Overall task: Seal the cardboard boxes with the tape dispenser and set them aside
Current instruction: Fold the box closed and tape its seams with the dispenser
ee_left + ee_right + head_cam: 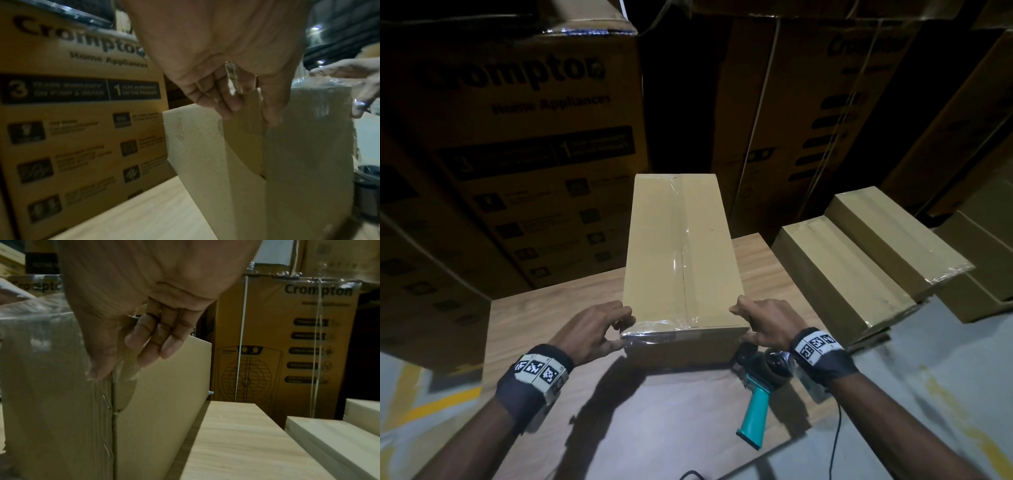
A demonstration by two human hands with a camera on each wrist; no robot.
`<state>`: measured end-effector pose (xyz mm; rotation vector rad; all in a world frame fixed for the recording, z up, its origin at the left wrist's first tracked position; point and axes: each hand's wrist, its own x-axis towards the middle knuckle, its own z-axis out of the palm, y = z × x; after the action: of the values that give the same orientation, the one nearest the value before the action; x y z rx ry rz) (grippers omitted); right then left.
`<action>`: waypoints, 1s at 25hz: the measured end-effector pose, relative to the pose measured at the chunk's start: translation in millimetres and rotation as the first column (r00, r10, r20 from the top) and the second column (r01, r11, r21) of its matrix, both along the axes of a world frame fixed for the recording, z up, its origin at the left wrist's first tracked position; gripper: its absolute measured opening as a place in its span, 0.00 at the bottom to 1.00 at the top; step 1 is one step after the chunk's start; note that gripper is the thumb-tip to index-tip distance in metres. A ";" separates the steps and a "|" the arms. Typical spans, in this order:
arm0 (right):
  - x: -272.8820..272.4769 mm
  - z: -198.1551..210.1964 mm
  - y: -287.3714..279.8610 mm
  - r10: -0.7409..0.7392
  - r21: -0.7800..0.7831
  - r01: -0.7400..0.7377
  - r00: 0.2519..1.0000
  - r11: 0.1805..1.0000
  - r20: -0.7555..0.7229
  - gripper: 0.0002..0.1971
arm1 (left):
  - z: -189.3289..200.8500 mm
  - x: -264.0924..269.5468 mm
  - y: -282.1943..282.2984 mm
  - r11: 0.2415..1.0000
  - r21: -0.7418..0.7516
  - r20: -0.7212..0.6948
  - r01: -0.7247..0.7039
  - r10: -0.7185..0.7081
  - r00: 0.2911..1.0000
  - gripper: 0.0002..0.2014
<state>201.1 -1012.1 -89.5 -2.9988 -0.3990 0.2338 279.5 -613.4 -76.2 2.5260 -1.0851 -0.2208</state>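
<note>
A long plain cardboard box (681, 246) lies lengthwise on the wooden table (654, 428), with clear tape along its top seam and over the near edge. My left hand (619, 329) grips its near left corner, thumb on the end face and fingers along the side (230, 105). At the near right corner my right hand (743, 322) holds the box the same way, its fingers (148, 353) on the side wall (164, 394). The tape dispenser (756, 401), with a teal handle, lies on the table just under my right wrist, held by neither hand.
Two taped boxes (835, 274) (893, 233) lie side by side off the table's right edge. Tall printed cartons (534, 137) wall in the back and left. A black cable (835, 445) hangs near the table's front right corner.
</note>
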 end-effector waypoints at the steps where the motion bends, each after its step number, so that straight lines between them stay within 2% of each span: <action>1: -0.9 -2.7 -1.0 -0.011 0.044 0.011 1.000 0.999 0.003 0.29 | -4.4 -2.6 1.1 1.000 -0.018 0.015 -0.017 0.017 1.000 0.18; 3: -1.9 -10.6 -5.3 -0.043 0.201 0.041 0.999 0.979 0.007 0.27 | -14.9 -5.2 3.4 0.996 -0.061 0.020 -0.067 0.068 0.997 0.15; 5: -3.8 -17.6 -8.0 -0.072 0.388 0.059 0.997 0.920 0.018 0.25 | -22.6 -7.8 5.4 0.984 -0.123 -0.038 -0.133 0.129 0.991 0.15; 8: -3.8 -18.9 -9.2 -0.084 0.504 0.054 0.996 0.862 0.038 0.27 | -29.7 -13.8 7.1 0.957 -0.199 -0.082 -0.211 0.198 0.977 0.18; 13: -3.8 -13.7 -6.8 -0.061 0.444 -0.005 0.989 0.896 0.135 0.28 | -31.2 -19.1 7.3 0.953 -0.168 -0.012 -0.250 0.252 0.968 0.23; 15: -8.1 -12.9 -6.8 -0.033 0.323 -0.040 0.976 0.946 0.217 0.28 | -26.7 -26.4 4.8 0.963 -0.097 0.152 -0.252 0.265 0.952 0.24; 17: -16.2 -8.2 -4.4 0.036 0.131 -0.069 0.970 0.989 0.239 0.27 | -22.5 -39.4 0.7 0.972 -0.047 0.319 -0.232 0.235 0.918 0.24; 19: -27.3 2.8 3.4 0.075 0.029 -0.084 0.966 0.996 0.249 0.26 | -18.4 -53.4 -6.0 0.984 -0.030 0.346 -0.175 0.175 0.922 0.20; 20: -32.1 9.4 11.2 0.071 0.046 -0.087 0.958 0.995 0.277 0.26 | -14.5 -58.9 -12.8 0.990 -0.030 0.308 -0.139 0.141 0.941 0.20; 22: -35.2 23.7 35.8 0.016 0.187 -0.073 0.957 0.980 0.291 0.25 | -7.2 -64.3 -34.8 0.996 -0.033 0.215 -0.077 0.082 0.973 0.19; 25: -18.8 28.0 71.8 -0.122 0.346 0.054 0.977 0.937 0.176 0.17 | 7.0 -62.2 -78.3 0.991 -0.062 0.090 -0.116 0.122 0.988 0.17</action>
<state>182.4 -940.2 -61.4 -2.6944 -0.2852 -0.1278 217.3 -691.7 -69.2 2.5624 -0.9561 -0.0389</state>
